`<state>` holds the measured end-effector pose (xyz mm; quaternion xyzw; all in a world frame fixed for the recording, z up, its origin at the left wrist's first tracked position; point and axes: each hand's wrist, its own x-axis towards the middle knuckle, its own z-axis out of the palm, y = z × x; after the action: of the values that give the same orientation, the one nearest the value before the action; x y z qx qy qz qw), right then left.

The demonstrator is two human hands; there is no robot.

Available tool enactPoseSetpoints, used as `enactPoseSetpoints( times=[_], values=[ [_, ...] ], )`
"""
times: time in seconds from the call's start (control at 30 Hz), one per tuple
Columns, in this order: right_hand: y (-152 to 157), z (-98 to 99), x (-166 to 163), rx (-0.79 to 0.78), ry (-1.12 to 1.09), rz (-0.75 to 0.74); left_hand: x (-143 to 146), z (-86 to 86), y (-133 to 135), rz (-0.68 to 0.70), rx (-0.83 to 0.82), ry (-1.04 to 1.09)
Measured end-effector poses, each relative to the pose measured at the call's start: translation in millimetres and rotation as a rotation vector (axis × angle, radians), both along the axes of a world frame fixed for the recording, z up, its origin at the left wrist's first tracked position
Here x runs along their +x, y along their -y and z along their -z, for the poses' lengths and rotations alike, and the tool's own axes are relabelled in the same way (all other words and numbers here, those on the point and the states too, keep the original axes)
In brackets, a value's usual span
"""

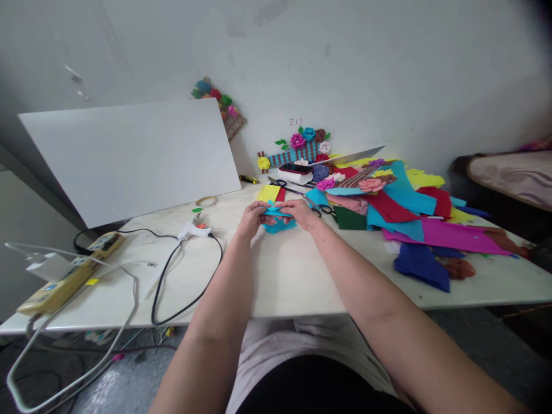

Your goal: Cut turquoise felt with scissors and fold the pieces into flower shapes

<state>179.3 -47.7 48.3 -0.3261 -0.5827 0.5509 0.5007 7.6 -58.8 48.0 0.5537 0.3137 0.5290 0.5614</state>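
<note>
Black top (319,388) nearest; L hand (253,217) & R hand (301,213) pinching thin folded blue sheet (275,210).

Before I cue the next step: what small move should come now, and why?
Probably a small pinch in the light-blue piece: the left hand and right hand hold it from opposite sides, while the glue gun lies on the table, in neither hand.
</note>
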Motion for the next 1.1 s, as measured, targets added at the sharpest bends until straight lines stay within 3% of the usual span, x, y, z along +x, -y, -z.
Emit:
enactPoseSetpoints(
  times=[0.47,0.73,1.1],
  values=[
    [-0.4,1.0,-0.4,0.021,0.055,0.035,1.6,-7.7,8.7,0.054,-0.045,-0.006],
    [-1.0,1.6,-0.9,0.062,0.12,0.064,0.7,-2.4,2.4,0.057,-0.131,-0.009],
    [1.1,-1.9,-0.8,0.089,0.108,0.147,0.7,-2.1,-0.5,0.085,-0.302,0.161]
  ],
)
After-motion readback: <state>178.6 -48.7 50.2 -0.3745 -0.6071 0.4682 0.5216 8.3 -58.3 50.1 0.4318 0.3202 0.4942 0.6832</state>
